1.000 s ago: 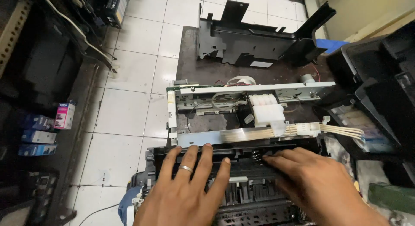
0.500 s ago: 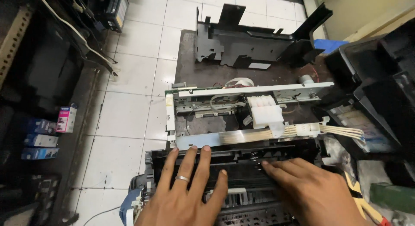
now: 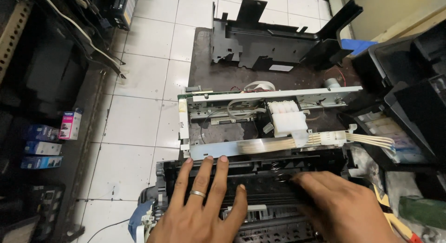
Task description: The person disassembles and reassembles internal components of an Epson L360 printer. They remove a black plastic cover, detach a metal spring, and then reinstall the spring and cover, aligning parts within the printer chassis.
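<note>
A black plastic printer base [image 3: 260,171] lies on the floor at the bottom of the head view. My left hand [image 3: 200,210], with a ring on one finger, rests flat on its top, fingers spread and pointing away from me. To its right, my right hand [image 3: 339,206] lies over the same base, its fingertips pressing on a dark part near the middle. Just beyond the base sits a metal carriage frame [image 3: 274,96] with a white ink cartridge block [image 3: 288,119] and a bundle of pale ink tubes [image 3: 367,139] running right.
A black plastic housing part [image 3: 274,43] stands on a dark mat further back. Small coloured boxes [image 3: 44,147] sit at the left by dark shelving. Another dark printer body [image 3: 409,85] is at the right. White floor tiles [image 3: 134,122] show on the left.
Both hands have shifted slightly on the black base; my right hand's fingertips moved left toward the middle. The camera view dropped a little.
</note>
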